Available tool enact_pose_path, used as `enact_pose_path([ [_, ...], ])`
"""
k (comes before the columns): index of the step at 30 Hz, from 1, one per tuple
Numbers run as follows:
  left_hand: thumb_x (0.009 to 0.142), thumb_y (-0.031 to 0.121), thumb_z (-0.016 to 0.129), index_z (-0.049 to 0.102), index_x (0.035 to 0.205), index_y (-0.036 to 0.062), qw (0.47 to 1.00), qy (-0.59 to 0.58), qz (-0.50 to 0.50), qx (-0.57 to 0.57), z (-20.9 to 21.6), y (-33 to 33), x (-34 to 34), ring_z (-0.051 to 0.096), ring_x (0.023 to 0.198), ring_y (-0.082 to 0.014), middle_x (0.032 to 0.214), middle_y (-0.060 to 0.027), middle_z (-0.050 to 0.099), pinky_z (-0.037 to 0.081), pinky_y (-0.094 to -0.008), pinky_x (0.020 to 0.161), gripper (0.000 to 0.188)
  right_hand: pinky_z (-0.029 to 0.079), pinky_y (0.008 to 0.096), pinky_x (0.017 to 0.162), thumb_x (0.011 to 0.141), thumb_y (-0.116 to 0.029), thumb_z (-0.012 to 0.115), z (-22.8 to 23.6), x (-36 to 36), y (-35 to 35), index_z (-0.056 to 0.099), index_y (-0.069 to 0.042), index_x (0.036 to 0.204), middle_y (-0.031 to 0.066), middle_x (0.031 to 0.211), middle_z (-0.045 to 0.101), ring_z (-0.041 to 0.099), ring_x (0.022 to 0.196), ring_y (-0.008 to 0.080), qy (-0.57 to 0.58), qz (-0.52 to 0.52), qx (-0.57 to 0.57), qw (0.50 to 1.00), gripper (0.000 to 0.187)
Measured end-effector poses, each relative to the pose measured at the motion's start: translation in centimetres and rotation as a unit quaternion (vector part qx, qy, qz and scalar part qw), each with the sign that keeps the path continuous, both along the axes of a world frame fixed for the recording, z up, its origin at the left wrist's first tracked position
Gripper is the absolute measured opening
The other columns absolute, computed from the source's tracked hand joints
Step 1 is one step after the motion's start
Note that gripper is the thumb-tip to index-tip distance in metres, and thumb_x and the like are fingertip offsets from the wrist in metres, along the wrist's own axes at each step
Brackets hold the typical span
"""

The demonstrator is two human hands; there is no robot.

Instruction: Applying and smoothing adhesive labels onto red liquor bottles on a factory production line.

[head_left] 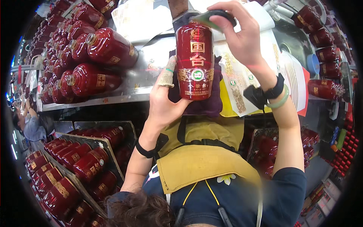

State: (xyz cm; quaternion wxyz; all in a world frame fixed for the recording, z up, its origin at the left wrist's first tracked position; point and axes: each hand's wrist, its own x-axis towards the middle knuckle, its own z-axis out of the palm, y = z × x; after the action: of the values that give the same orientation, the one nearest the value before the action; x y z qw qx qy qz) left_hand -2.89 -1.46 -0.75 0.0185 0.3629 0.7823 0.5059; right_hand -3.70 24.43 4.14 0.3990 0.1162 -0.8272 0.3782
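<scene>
A glossy dark-red bottle (195,85) with gold lettering and a round green-and-white emblem lies in front of me over a dark purple cloth (210,108), its neck pointing away. My left hand (165,102) grips its lower left side, thumb at the base. One finger wears a knitted cover with a green band. My right hand (242,36) pinches a flat, dark-green scraper-like piece (217,19) at the bottle's neck end; its exact kind is unclear. That piece partly hides the bottle's mouth.
Several open red bottles (102,79) crowd the metal table at the left. Sheets of gold transfers (236,90) lie at the right over yellow material, near a blue cup (313,64). Crates of bottles (90,160) stand below on both sides. A person (33,126) is at far left.
</scene>
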Motion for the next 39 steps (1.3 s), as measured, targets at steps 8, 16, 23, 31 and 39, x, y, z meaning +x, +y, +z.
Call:
enact_pose_path([
  [8, 0.074, 0.011, 0.087, 0.047, 0.146, -0.0115, 0.999, 0.017, -0.018, -0.028, -0.2, -0.4, -0.5, 0.06, 0.132, -0.032, 0.141, -0.0255, 0.061, 0.044, -0.04, 0.111, 0.086, 0.051, 0.033, 0.08, 0.086, -0.008, 0.075, -0.9, 1.6, -0.1, 0.076, -0.01, 0.098, 0.0037, 0.093, 0.074, 0.069, 0.086, 0.0205, 0.065, -0.087, 0.142, 0.984, 0.013],
  [16, 0.073, 0.004, 0.084, 0.042, 0.151, -0.0083, 0.999, -0.001, -0.037, -0.017, -0.5, -0.2, -0.6, 0.059, 0.131, -0.0334, 0.144, -0.0265, 0.057, 0.049, -0.0389, 0.106, 0.089, 0.049, 0.0306, 0.069, 0.077, -0.011, 0.078, -3.7, 11.5, -5.3, 0.075, -0.018, 0.105, -0.0056, 0.097, 0.067, 0.055, 0.077, 0.0125, 0.048, 0.197, 0.221, 0.954, 0.029],
  [23, 0.068, 0.004, 0.088, 0.054, 0.143, -0.0062, 0.999, 0.033, 0.014, -0.002, 0.0, 0.2, 0.6, 0.062, 0.127, -0.0346, 0.141, -0.0234, 0.061, 0.05, -0.041, 0.105, 0.083, 0.044, 0.0297, 0.076, 0.072, -0.015, 0.077, -3.0, 11.6, -5.5, 0.078, -0.016, 0.102, -0.0061, 0.097, 0.071, 0.057, 0.078, 0.0126, 0.019, 0.027, 0.196, 0.98, 0.03],
  [31, 0.064, 0.005, 0.089, 0.061, 0.135, -0.0049, 0.995, 0.1, 0.029, -0.003, 0.6, 0.5, 1.0, 0.061, 0.124, -0.0391, 0.136, -0.0214, 0.064, 0.048, -0.046, 0.106, 0.076, 0.046, 0.0315, 0.075, 0.07, -0.017, 0.072, -2.4, 12.8, -6.8, 0.078, -0.013, 0.102, -0.0046, 0.103, 0.071, 0.055, 0.076, 0.0141, -0.012, 0.053, 0.205, 0.977, 0.033],
  [39, 0.063, 0.005, 0.09, 0.06, 0.136, -0.0041, 0.989, 0.146, 0.04, 0.001, -0.3, 0.6, 0.7, 0.061, 0.124, -0.0386, 0.136, -0.0205, 0.063, 0.047, -0.0465, 0.107, 0.08, 0.041, 0.0309, 0.073, 0.07, -0.02, 0.075, -2.2, 12.0, -7.4, 0.076, -0.013, 0.098, -0.0055, 0.095, 0.071, 0.057, 0.079, 0.0139, -0.01, 0.008, 0.188, 0.982, 0.029],
])
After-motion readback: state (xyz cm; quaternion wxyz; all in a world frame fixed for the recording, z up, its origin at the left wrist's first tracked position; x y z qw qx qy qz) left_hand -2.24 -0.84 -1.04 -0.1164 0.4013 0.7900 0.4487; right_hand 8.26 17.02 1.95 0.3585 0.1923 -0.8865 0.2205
